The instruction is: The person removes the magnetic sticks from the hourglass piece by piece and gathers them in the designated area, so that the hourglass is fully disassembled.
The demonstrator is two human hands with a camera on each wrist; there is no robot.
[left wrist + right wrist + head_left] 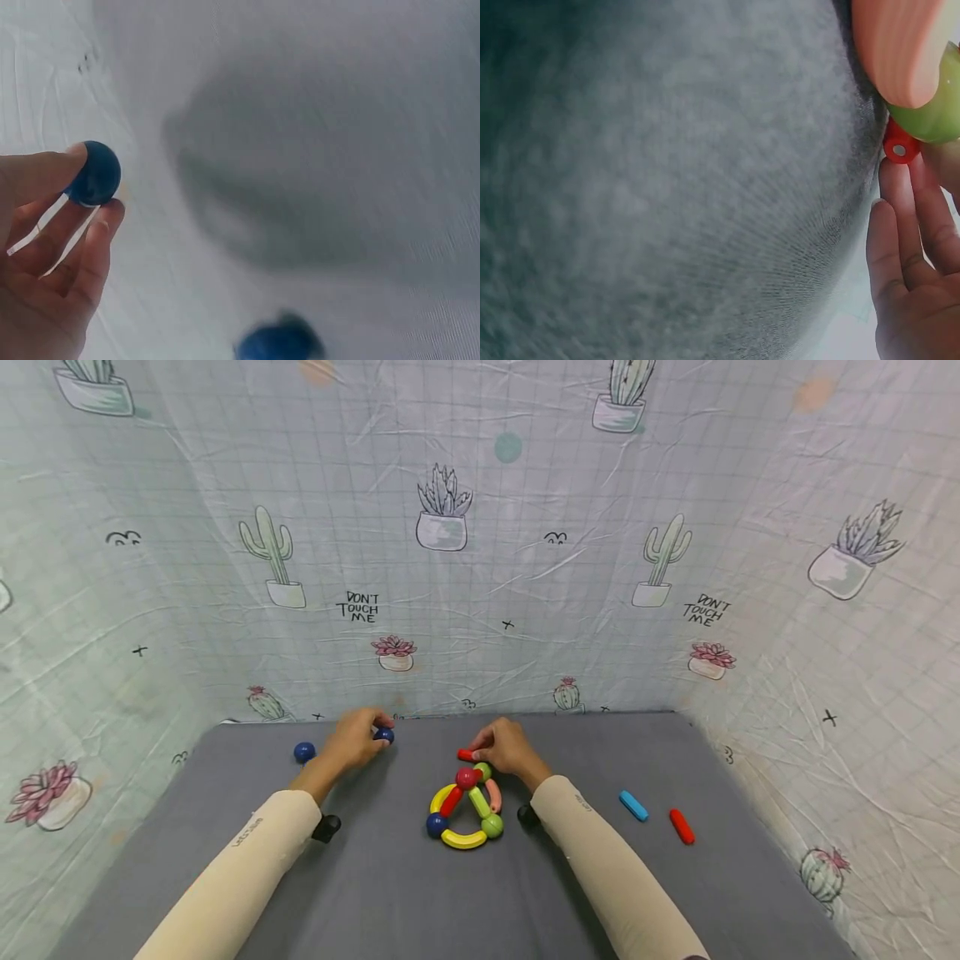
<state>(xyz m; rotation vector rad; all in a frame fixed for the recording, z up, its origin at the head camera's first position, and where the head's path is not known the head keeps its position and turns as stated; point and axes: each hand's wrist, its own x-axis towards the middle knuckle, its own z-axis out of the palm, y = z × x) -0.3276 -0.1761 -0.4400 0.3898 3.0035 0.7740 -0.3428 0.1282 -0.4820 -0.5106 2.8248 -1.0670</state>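
Observation:
My left hand [351,740] pinches a dark blue ball [385,735] between thumb and fingertips, near the back of the table; the left wrist view shows this blue ball [96,174] in the grip. With thumb and fingers my right hand [512,747] holds a short red rod [464,754], just behind a ball-and-rod structure. One end of the red rod [900,147] shows a small metallic dot in the right wrist view. Red, green and blue balls join red, green, yellow and pink rods in the structure [464,839]. Its green ball [934,112] partly covers my right fingers.
Left of my left hand lies another blue ball [303,752]. A blue rod [633,806] and a red rod [682,827] lie to the right of my right forearm. Cactus-printed cloth [480,610] rises behind the grey table [390,893] and along its sides.

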